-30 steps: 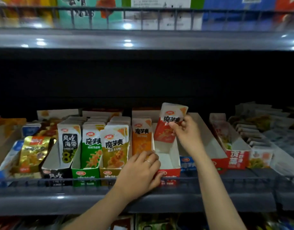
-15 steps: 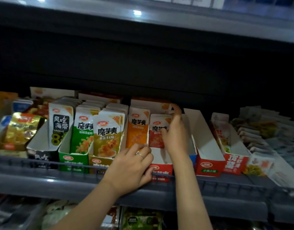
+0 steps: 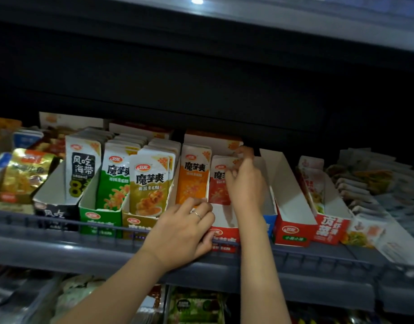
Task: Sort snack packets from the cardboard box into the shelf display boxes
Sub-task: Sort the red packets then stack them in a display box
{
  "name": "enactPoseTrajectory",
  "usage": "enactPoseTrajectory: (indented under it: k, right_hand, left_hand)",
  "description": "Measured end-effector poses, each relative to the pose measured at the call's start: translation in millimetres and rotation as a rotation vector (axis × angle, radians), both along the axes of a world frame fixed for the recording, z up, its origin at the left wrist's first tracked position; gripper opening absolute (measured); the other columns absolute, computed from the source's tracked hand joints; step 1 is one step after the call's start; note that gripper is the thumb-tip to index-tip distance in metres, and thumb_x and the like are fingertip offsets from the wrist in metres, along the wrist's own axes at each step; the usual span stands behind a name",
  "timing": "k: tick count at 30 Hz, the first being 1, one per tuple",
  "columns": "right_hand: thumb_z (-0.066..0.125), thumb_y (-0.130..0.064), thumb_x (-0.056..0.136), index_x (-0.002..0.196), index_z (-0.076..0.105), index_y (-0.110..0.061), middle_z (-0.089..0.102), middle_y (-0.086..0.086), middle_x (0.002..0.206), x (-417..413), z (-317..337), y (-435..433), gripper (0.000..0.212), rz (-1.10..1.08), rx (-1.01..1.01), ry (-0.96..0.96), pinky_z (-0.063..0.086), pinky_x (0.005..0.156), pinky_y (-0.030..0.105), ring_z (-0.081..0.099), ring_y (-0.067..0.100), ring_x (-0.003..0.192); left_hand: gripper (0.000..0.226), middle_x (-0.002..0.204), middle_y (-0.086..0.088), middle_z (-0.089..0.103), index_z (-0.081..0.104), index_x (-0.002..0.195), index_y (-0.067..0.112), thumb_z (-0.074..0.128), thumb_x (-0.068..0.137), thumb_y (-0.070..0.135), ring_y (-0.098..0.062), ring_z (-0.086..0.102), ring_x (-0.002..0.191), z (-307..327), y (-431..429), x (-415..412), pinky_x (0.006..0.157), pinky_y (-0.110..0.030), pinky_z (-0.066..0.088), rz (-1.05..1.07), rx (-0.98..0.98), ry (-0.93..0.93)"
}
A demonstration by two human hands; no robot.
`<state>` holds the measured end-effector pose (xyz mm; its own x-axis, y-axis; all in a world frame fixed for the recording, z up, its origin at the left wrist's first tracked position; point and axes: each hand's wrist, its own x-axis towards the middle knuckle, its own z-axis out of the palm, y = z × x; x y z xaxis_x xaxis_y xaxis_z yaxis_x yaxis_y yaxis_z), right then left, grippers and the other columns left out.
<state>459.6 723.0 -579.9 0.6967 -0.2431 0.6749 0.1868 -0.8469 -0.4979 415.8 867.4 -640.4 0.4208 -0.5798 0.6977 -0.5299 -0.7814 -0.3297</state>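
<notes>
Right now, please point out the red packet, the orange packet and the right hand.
red packet (image 3: 218,191): head view, lower front.
orange packet (image 3: 193,180): head view, front middle.
right hand (image 3: 245,185): head view, back.

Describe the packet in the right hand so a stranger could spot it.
On the grey metal shelf, find the red-fronted white cardboard display box near the middle. The red-and-white foil snack packet stands upright in it, its top pinched by the right hand. Its orange-and-white left neighbour shares the lettering; only this one is red.

Open room lies above packets (image 3: 148,183); wire rail (image 3: 61,220) bars front.
</notes>
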Motion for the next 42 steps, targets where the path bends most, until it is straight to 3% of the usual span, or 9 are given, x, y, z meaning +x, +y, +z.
enactPoseTrajectory:
  k: [5,13,19,24,28,31,35,38,42]
  right_hand:
    - [0.055,-0.017,0.091,0.133,0.043,-0.03,0.052,-0.002,0.132,3,-6,-3,0.046,0.072,-0.265,0.163,0.028,0.107,0.039,0.046,0.018,0.125]
    - [0.053,-0.017,0.092,0.146,0.026,-0.037,0.007,0.001,0.158,0,-3,3,0.064,0.034,-0.397,0.343,0.013,0.117,0.05,0.014,0.025,0.144]
    - [0.054,-0.018,0.092,0.149,0.018,-0.035,0.003,-0.003,0.16,-2,2,1,0.07,0.051,-0.432,0.407,0.013,0.117,0.048,0.006,0.021,0.146]
    - [0.05,-0.01,0.092,0.147,0.029,-0.03,0.011,-0.003,0.158,-4,7,-3,0.062,0.134,-0.331,0.369,0.018,0.116,0.044,0.014,0.022,0.144]
    - [0.047,-0.004,0.091,0.134,0.049,-0.028,0.038,-0.003,0.143,-3,3,-5,0.049,0.198,-0.179,0.221,0.037,0.108,0.043,0.04,0.024,0.13]
    - [0.045,-0.007,0.092,0.109,0.062,-0.023,0.06,-0.004,0.114,-6,8,-7,0.029,0.192,-0.151,0.108,0.046,0.096,0.042,0.056,0.015,0.106]
    - [0.044,-0.008,0.091,0.08,0.055,-0.026,0.06,-0.007,0.093,-20,16,-9,0.024,0.226,-0.178,0.151,0.047,0.079,0.033,0.057,0.013,0.09]
    - [0.042,-0.008,0.09,0.078,0.054,-0.025,0.059,-0.006,0.09,-37,22,-6,0.024,0.255,-0.228,0.262,0.043,0.063,0.027,0.056,0.012,0.08]
    - [0.044,-0.007,0.088,0.077,0.051,-0.02,0.053,-0.005,0.088,-72,21,6,0.018,0.318,-0.356,0.196,0.039,0.061,0.026,0.052,0.014,0.078]
  left_hand:
    - [0.029,0.097,-0.002,0.067,0.064,0.086,0.017,0.045,0.084,0.039,-0.02,0.051,0.096,0,0,1,0.059,-0.028,0.048,0.0,0.007,-0.006]
    - [0.029,0.097,-0.002,0.067,0.064,0.086,0.017,0.044,0.084,0.038,-0.02,0.054,0.095,-1,0,1,0.06,-0.029,0.047,-0.003,0.004,-0.011]
    - [0.03,0.098,-0.002,0.067,0.064,0.086,0.017,0.044,0.085,0.039,-0.02,0.051,0.096,-1,0,3,0.061,-0.028,0.047,0.002,0.006,-0.008]
    - [0.029,0.097,-0.002,0.066,0.063,0.085,0.017,0.044,0.085,0.039,-0.02,0.049,0.096,-2,0,3,0.062,-0.029,0.047,-0.001,0.007,0.003]
    - [0.029,0.096,-0.002,0.066,0.063,0.086,0.017,0.044,0.085,0.039,-0.02,0.051,0.095,-2,1,3,0.061,-0.03,0.048,-0.002,0.01,0.016]
    - [0.029,0.096,-0.003,0.066,0.063,0.085,0.017,0.044,0.084,0.038,-0.02,0.048,0.096,-2,1,2,0.062,-0.03,0.049,-0.012,0.006,0.013]
    - [0.03,0.094,-0.002,0.066,0.064,0.084,0.017,0.044,0.085,0.039,-0.02,0.053,0.095,0,1,0,0.061,-0.029,0.049,-0.01,0.006,0.041]
    - [0.03,0.095,-0.003,0.066,0.063,0.086,0.016,0.044,0.085,0.038,-0.021,0.057,0.091,3,2,-3,0.06,-0.03,0.047,-0.019,0.021,0.065]
    - [0.033,0.097,-0.007,0.065,0.056,0.099,0.012,0.038,0.088,0.037,-0.026,0.057,0.09,8,4,-8,0.071,-0.035,0.045,-0.027,0.029,0.076]
